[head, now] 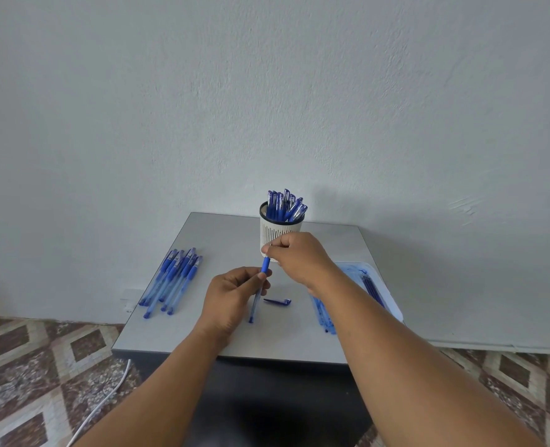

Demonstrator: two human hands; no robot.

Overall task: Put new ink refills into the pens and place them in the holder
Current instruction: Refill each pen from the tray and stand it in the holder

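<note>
Pen (265,265) gripped between both hands, before holder (275,232).

Two bare forearms, entering from the near edge, one on the left and one on the right. No sleeves, both uncovered to the frame edge. Left hand (234,298) and right hand (299,259) bare: no gloves, rings, watch or bands.
</note>
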